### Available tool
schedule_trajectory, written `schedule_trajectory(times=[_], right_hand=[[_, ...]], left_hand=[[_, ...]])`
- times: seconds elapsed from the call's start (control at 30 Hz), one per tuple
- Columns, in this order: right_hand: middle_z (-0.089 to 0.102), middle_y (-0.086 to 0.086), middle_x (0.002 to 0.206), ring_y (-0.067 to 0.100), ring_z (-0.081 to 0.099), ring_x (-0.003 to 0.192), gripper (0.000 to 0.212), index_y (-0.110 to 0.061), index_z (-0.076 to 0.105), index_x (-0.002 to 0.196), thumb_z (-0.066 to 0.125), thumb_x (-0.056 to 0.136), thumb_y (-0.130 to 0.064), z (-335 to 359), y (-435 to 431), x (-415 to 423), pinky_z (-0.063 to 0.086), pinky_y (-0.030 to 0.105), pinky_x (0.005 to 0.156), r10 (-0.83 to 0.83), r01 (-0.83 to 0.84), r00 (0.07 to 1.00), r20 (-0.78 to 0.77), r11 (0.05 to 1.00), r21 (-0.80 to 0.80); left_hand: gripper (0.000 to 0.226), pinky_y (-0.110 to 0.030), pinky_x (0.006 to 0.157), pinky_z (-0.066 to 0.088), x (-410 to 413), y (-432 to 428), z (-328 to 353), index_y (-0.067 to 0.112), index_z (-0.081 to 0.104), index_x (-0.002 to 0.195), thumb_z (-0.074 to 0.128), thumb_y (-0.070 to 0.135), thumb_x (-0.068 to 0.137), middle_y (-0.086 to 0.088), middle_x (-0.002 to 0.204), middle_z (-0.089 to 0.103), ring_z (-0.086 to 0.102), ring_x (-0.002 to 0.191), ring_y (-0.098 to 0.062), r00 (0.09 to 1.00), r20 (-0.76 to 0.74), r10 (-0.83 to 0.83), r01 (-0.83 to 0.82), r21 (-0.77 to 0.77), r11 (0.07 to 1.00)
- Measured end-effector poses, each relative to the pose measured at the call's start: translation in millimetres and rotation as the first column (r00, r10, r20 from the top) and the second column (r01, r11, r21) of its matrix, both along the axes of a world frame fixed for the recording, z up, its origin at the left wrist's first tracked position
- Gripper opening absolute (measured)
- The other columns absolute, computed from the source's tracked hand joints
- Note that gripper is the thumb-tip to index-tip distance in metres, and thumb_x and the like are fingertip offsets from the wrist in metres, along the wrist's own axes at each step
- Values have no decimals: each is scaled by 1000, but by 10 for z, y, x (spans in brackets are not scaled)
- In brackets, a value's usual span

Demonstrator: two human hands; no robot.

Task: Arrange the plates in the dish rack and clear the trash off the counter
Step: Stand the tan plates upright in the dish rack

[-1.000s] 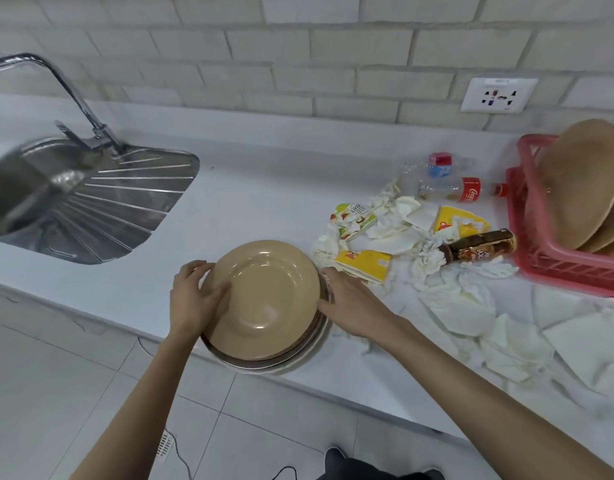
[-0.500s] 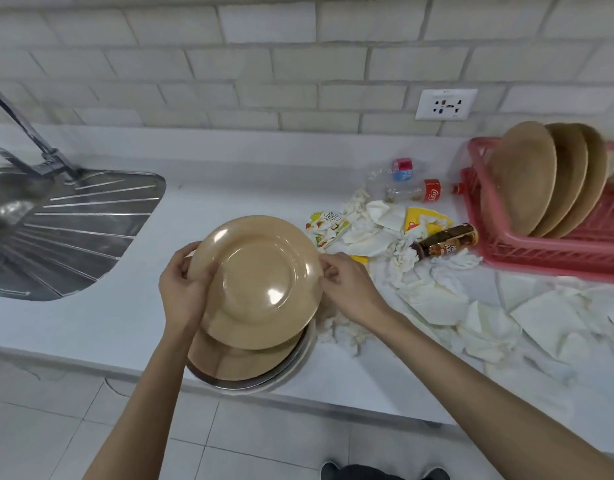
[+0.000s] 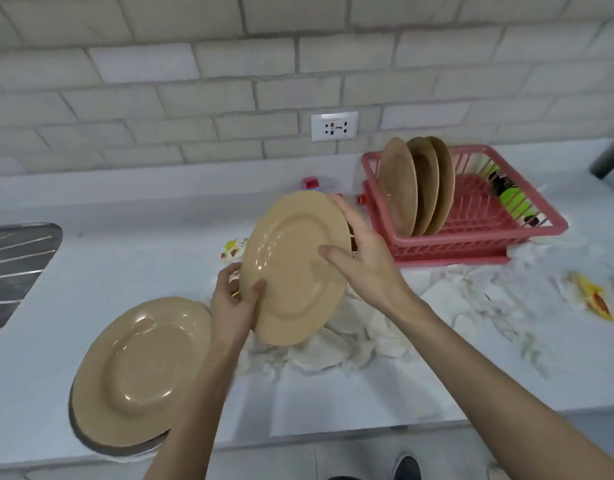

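Note:
Both my hands hold a tan plate (image 3: 291,261) tilted in the air above the counter. My left hand (image 3: 234,306) grips its lower left rim, thumb on the face. My right hand (image 3: 361,258) holds its right rim, thumb on the face and fingers behind. A stack of tan plates (image 3: 139,372) lies on a metal plate at the counter's front edge, lower left. The red dish rack (image 3: 471,233) stands at the back right with three tan plates (image 3: 416,185) upright in it. Crumpled white tissues (image 3: 340,344) and wrappers (image 3: 592,299) litter the counter under and right of my hands.
The sink's steel drainboard (image 3: 18,261) is at the far left. A green and black bottle (image 3: 509,195) lies behind the rack's far wall. A red bottle cap (image 3: 310,182) shows behind the held plate. A wall socket (image 3: 334,126) sits on the brick wall.
I lifted the top plate off the stack and carried it up and right toward the rack. My view swung right, so the sink slid out to the left.

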State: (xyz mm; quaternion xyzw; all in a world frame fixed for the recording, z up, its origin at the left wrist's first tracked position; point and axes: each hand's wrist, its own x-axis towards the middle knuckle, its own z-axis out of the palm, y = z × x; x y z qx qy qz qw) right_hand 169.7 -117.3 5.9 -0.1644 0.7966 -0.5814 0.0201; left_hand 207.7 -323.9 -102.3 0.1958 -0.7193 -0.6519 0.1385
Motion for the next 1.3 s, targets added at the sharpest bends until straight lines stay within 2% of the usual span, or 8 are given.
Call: schedule_trajectory(times=[0.17, 0.33, 0.6, 0.7, 0.83, 1.0, 1.13, 1.3], right_hand=[[58, -8, 126, 13, 61, 94, 74, -34, 36, 149, 56, 84, -4, 480, 741, -232, 43, 3, 71, -83, 84, 996, -16, 959, 271], [49, -1, 146, 17, 59, 108, 72, -34, 40, 148, 55, 84, -6, 847, 1516, -372, 50, 26, 81, -118, 111, 993, -14, 874, 473], [58, -2, 134, 31, 65, 104, 73, -40, 43, 144, 53, 79, -9, 1005, 2461, -598, 56, 47, 87, -139, 112, 990, 4, 813, 572], [59, -7, 126, 11, 65, 82, 71, -37, 46, 143, 54, 80, -6, 1027, 2702, -767, 52, 27, 70, -127, 118, 992, -24, 815, 567], [57, -1, 135, 15, 51, 101, 70, -31, 47, 144, 54, 81, -3, 1057, 2914, -1039, 37, 17, 71, -116, 147, 989, -90, 799, 583], [54, 1, 141, 21, 53, 123, 69, -31, 44, 145, 50, 81, -5, 1061, 2957, -1345, 37, 22, 83, -91, 164, 984, -152, 792, 588], [61, 10, 111, 29, 59, 98, 55, -20, 49, 133, 44, 80, -7, 1022, 2849, -1646, 49, 30, 73, -48, 162, 977, -208, 803, 573], [53, 14, 106, 29, 59, 78, 48, -10, 43, 132, 38, 84, -7, 913, 2596, -1965, 54, 35, 66, -25, 129, 982, -188, 816, 564]], left_hand=[[55, -30, 65, 53, -122, 816, 13, 28, 56, 122, 76, 47, 74, -6, 102, 73, 72, 83, -16, 975, 30, -221, 219, 63, 974], [47, -26, 57, 50, -39, 1718, -2, 30, 57, 128, 68, 34, 82, -2, 93, 73, 68, 76, -17, 903, 45, -427, 421, 101, 901], [52, -24, 57, 50, -204, 2787, 4, 27, 56, 133, 66, 34, 83, -2, 92, 73, 70, 73, -17, 852, 58, -521, 512, 117, 851], [46, -21, 58, 49, -340, 3067, 0, 27, 56, 135, 67, 29, 90, 1, 92, 73, 70, 75, -18, 863, 58, -501, 497, 72, 865], [40, -21, 59, 49, -542, 3377, 11, 28, 55, 136, 62, 18, 97, 4, 93, 73, 71, 75, -16, 890, 57, -452, 450, 41, 892], [37, -25, 61, 52, -698, 3613, 80, 31, 53, 136, 55, 21, 101, 3, 98, 72, 70, 79, -15, 913, 37, -406, 406, 15, 914], [44, -25, 64, 52, -809, 3687, 126, 28, 49, 141, 58, 23, 97, 6, 102, 72, 70, 81, -16, 938, 19, -345, 346, -8, 938], [54, -24, 68, 54, -871, 3694, 208, 41, 43, 137, 60, 10, 96, 12, 102, 72, 69, 86, -15, 950, 3, -314, 313, -54, 948]])
